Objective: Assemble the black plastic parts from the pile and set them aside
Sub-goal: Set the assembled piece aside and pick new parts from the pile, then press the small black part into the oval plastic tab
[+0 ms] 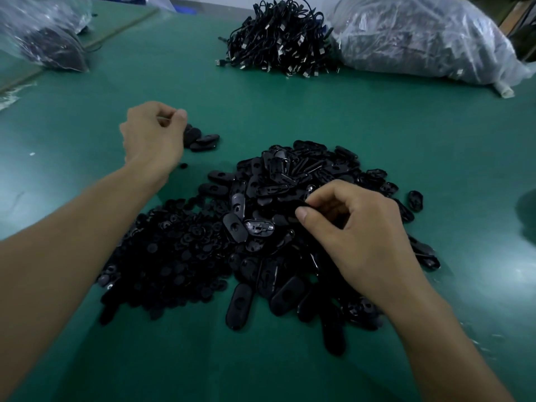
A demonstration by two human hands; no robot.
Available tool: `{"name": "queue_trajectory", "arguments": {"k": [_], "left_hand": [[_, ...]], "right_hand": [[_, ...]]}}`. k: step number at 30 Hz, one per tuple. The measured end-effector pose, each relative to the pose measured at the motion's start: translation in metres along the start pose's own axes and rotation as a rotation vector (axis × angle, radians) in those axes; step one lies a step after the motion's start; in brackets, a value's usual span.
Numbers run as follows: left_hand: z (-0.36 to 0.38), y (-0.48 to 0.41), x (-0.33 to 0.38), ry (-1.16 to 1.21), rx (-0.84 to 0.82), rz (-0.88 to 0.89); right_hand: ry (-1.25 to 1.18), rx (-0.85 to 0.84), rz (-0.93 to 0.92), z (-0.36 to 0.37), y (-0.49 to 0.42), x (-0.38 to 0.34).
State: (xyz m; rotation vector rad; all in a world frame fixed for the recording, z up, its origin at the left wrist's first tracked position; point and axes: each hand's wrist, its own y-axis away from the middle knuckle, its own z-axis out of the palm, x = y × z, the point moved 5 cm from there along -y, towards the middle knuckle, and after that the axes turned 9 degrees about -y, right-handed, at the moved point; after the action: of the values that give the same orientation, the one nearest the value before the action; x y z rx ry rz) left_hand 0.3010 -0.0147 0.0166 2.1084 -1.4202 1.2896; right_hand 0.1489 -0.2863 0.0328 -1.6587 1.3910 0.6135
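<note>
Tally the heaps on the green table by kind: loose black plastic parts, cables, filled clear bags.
Loose black plastic parts: 2 (main pile, small set-aside pile)
Cable heap: 1
Filled clear bags: 2 (left bag, right bag)
Total: 5

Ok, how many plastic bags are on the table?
2: a left bag at the far corner, a right bag beside the cables. Plastic at the top edge may be a third.
</note>
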Motion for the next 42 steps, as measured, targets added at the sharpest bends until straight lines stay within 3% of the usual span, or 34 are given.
{"name": "queue_trajectory", "arguments": {"k": [2, 7, 10, 21, 24, 26, 31, 42], "left_hand": [[-0.004, 0.018, 0.020, 0.040, -0.085, 0.072], [-0.010, 0.084, 0.064, 0.044, -0.480, 0.306], [-0.011, 0.110, 0.072, 0.044, -0.635, 0.331], [-0.011, 0.128, 0.056, 0.127, -0.832, 0.350], [-0.011, 0.121, 0.043, 0.219, -0.778, 0.201], [-0.012, 0.110, 0.032, 0.271, -0.653, 0.126], [-0.023, 0.081, 0.009, 0.234, -0.375, 0.100], [-0.022, 0.078, 0.001, 0.386, -0.272, 0.026]], "right_hand": [[-0.033, 0.037, -0.038, 0.000, 0.001, -0.003], [-0.082, 0.087, -0.128, -0.001, 0.003, -0.008], [-0.119, 0.081, -0.178, 0.002, 0.003, -0.014], [-0.066, 0.122, -0.284, 0.010, 0.008, -0.023], [-0.004, 0.085, -0.207, 0.014, 0.008, -0.017], [0.069, 0.047, -0.168, 0.018, 0.009, -0.014], [0.163, -0.068, -0.151, 0.027, 0.009, -0.016], [0.370, -0.348, -0.179, 0.052, -0.001, -0.050]]}}
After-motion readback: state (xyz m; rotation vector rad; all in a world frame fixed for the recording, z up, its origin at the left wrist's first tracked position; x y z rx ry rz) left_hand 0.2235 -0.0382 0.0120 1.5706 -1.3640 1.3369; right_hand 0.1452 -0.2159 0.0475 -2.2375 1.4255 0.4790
